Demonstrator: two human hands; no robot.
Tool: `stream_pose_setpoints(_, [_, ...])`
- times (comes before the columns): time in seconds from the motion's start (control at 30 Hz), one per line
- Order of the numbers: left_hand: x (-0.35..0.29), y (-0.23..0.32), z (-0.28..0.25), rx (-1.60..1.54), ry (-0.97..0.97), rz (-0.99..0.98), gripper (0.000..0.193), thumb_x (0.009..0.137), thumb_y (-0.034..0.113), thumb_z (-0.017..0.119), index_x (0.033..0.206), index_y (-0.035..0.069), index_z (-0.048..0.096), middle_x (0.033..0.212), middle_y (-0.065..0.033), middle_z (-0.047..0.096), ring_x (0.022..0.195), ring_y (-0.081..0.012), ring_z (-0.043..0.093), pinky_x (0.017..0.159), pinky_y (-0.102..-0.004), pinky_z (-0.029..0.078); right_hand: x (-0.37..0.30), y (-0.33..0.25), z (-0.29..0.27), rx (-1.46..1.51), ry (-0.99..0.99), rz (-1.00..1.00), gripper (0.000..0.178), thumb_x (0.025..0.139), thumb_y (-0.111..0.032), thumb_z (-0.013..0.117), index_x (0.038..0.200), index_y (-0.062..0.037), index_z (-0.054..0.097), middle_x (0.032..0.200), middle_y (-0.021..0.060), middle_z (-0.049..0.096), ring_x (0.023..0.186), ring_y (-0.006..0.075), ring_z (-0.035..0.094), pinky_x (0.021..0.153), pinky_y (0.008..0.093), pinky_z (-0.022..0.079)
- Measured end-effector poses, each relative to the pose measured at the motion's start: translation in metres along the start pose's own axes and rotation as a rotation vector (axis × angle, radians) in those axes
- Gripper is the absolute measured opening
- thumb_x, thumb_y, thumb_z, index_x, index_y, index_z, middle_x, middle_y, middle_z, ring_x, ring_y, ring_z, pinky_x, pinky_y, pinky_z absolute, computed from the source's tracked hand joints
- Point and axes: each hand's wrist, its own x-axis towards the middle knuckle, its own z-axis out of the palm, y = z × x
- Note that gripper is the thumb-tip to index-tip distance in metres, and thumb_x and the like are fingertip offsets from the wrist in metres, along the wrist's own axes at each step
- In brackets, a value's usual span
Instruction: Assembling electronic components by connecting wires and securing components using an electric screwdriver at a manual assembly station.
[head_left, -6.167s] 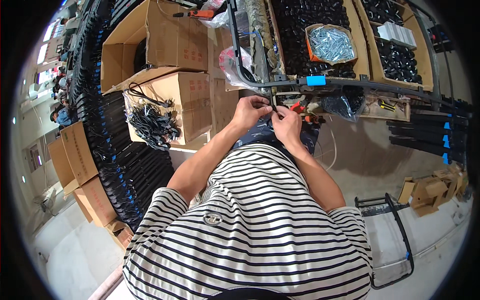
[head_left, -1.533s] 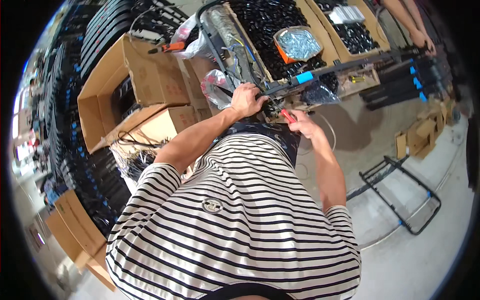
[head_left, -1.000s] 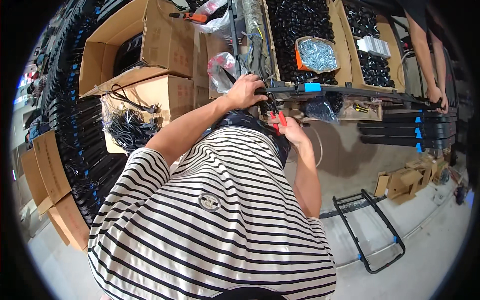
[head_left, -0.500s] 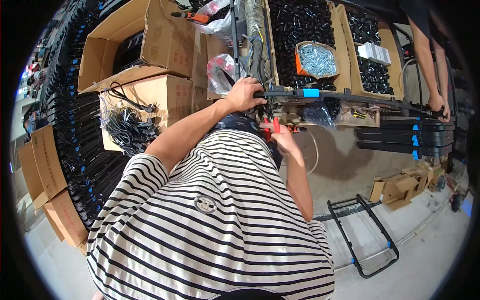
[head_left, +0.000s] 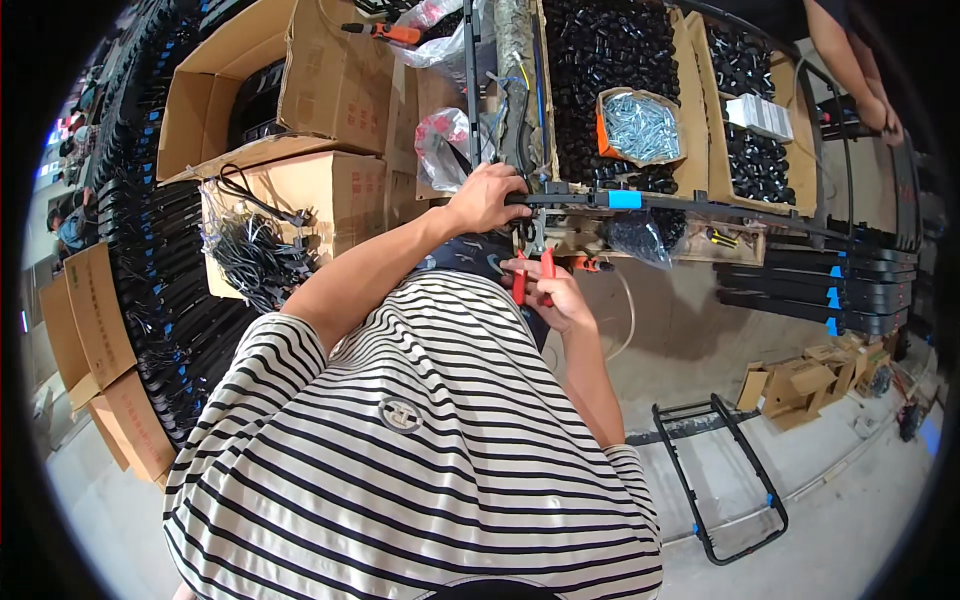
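Observation:
My left hand (head_left: 487,197) is closed on the end of a black tubular frame (head_left: 680,203), whose near bar carries a band of blue tape (head_left: 625,200). Just below that end, my right hand (head_left: 562,293) grips red-handled pliers (head_left: 519,284). The two handles stand spread apart. The jaws point up toward the underside of the bar; whether they touch it I cannot tell. An orange-and-black tool (head_left: 592,264) shows just past my right hand.
Boxes of black plastic parts (head_left: 605,50) lie beyond the bar, with an open box of screws (head_left: 642,126) on top. Cartons (head_left: 345,90) and bundled cables (head_left: 258,258) stand at left. At far right are a co-worker's hands (head_left: 880,118) and stacked black frames (head_left: 790,295); another frame (head_left: 680,480) lies on the floor.
The pliers' handles have spread wider, and my right hand has dropped slightly. At far right, the co-worker's hands have moved up and away from the bar's corner. My left hand stays put.

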Motion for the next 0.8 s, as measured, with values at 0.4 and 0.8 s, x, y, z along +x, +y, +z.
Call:
stream_pose_setpoints(0.4, [0.003,0.010,-0.003,0.003,0.016,-0.016,0.032,0.076,0.033,0.073,0.091,0.005,0.067,0.087,-0.0095,0.060,0.092,-0.0285,0.056,0.081,-0.0397,0.041,0.015,0.025,-0.021,-1.154,0.509,-0.398,0.042,0.071,0.005,0.042,0.101,-0.0008,0.071,0.086,0.0125,0.069,0.077,0.0221,0.064,0.076,0.0298,0.050])
stream_pose_setpoints(0.8, [-0.001,0.005,0.007,-0.014,0.098,0.024,0.030,0.077,0.029,0.075,0.091,0.005,0.066,0.089,-0.0113,0.059,0.091,-0.0298,0.056,0.082,-0.0398,0.042,0.002,0.017,-0.005,-0.318,0.268,-0.098,0.046,0.069,0.007,0.045,0.109,0.0047,0.067,0.100,0.0118,0.066,0.088,0.0179,0.062,0.080,0.0294,0.053])
